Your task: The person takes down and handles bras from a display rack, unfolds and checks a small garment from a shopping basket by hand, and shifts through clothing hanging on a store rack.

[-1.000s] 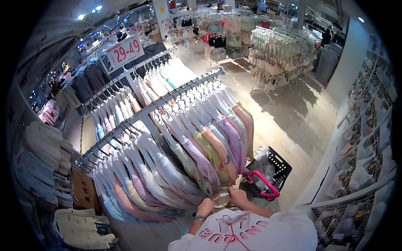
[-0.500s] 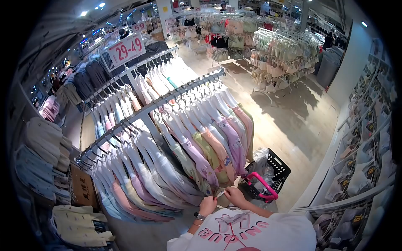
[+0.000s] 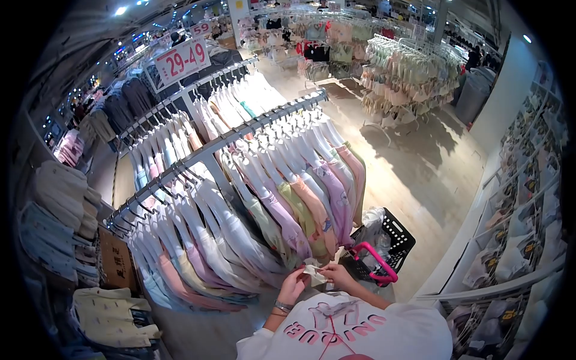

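My left hand (image 3: pixel 291 286), with a watch and a bracelet on the wrist, pinches one side of a small pale piece of cloth or paper (image 3: pixel 314 274). My right hand (image 3: pixel 338 276) has its fingers closed on the other side. Whether the piece is joined to a garment cannot be made out. Just beyond my hands hang the lower ends of pastel long-sleeved tops, among them a lilac top (image 3: pixel 335 195) and a peach top (image 3: pixel 310 201). A black shopping basket (image 3: pixel 401 231) with a pink handle (image 3: pixel 390 270) stands right of my right hand, holding clear plastic packaging.
The metal rack (image 3: pixel 228 146) carries many tops on white hangers, with a price sign (image 3: pixel 182 62) behind. Folded clothes (image 3: pixel 114 318) are stacked at left, beside a cardboard box (image 3: pixel 117 258). Shelves of bras (image 3: pixel 516 222) line the right; a bra rack (image 3: pixel 411 78) stands farther back.
The pale piece has been raised and spread so more of it shows. My left hand has turned and shifted slightly left, and my right hand has moved a little right.
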`<state>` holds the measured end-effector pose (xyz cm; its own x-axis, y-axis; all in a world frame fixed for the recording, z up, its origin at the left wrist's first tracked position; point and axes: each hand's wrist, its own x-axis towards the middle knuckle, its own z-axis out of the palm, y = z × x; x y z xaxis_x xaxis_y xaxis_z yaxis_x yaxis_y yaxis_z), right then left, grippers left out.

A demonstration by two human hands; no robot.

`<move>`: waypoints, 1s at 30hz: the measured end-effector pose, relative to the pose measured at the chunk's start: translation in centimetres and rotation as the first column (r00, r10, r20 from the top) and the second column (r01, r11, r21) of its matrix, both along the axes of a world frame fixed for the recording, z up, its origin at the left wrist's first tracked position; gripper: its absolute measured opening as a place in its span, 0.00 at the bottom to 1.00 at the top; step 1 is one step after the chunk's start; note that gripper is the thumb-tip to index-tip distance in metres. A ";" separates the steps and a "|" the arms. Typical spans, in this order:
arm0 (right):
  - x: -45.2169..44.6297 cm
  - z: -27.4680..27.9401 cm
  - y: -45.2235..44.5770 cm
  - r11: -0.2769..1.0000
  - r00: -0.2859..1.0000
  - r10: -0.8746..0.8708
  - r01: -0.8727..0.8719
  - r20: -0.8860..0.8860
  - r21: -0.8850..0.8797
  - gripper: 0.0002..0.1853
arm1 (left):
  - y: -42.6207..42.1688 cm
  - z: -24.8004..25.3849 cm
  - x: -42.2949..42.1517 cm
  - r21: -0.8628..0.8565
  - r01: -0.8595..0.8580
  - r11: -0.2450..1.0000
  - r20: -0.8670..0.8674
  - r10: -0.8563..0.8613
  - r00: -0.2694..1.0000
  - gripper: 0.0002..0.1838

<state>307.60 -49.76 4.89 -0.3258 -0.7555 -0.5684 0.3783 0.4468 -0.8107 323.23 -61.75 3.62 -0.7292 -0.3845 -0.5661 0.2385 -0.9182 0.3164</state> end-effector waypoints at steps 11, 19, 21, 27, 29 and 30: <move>-1.9 -0.9 -1.3 0.893 0.530 -0.266 0.450 0.805 -0.001 0.11 | -0.1 3.4 0.8 -0.019 0.200 0.980 -0.067 -0.201 0.977 0.17; -1.8 2.8 -1.9 0.935 0.476 -0.099 0.346 0.874 -0.082 0.15 | -0.9 3.8 0.9 -0.063 0.120 0.991 -0.265 -0.132 0.955 0.20; -1.7 2.6 -1.8 0.959 0.494 -0.028 0.257 0.869 -0.115 0.16 | -1.1 3.4 1.0 0.018 0.055 0.998 -0.362 -0.045 0.931 0.20; -0.9 1.4 -1.3 0.960 0.513 0.004 0.239 0.858 -0.148 0.15 | -1.3 4.1 0.8 0.054 0.058 0.997 -0.301 -0.039 0.953 0.20; -0.8 4.4 -1.5 0.934 0.565 -0.064 0.325 0.823 -0.151 0.14 | -1.1 3.4 1.1 -0.124 0.181 0.976 -0.249 -0.207 0.946 0.19; -1.1 4.2 -1.4 0.925 0.547 -0.049 0.340 0.836 -0.168 0.13 | -1.1 3.8 1.1 -0.209 0.243 0.947 -0.213 -0.287 0.934 0.18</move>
<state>306.52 -51.19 9.11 -0.0004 -0.8968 -0.4425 0.9790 0.0899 -0.1832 324.28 -62.82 7.44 -0.9228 -0.2363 -0.3044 0.0824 -0.8925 0.4434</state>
